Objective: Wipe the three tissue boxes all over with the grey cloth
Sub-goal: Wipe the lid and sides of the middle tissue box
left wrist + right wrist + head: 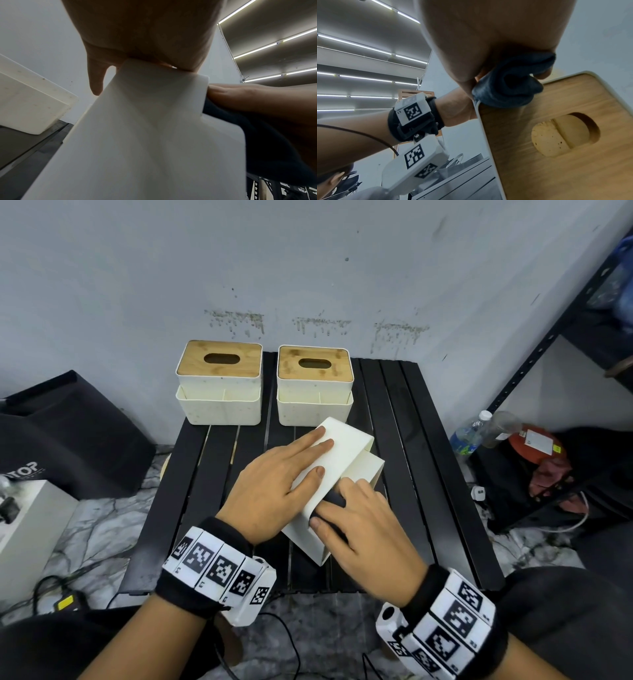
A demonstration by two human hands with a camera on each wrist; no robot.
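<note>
Two cream tissue boxes with wooden lids stand upright at the back of the black slatted table (404, 440), one on the left (219, 392) and one on the right (313, 392). The third box (342, 453) lies tipped on its side mid-table. My left hand (274, 474) rests flat on its upturned face with straight fingers. My right hand (363, 525) grips the bunched grey cloth (334, 499) and presses it against the box's near edge. In the right wrist view the cloth (506, 88) sits at the rim of the wooden lid (556, 155).
A black bag (75, 433) and a white case (27, 525) stand on the floor at the left. A black metal rack (548, 337) stands at the right, with bottles (469, 436) by its foot. Cables lie on the marble floor.
</note>
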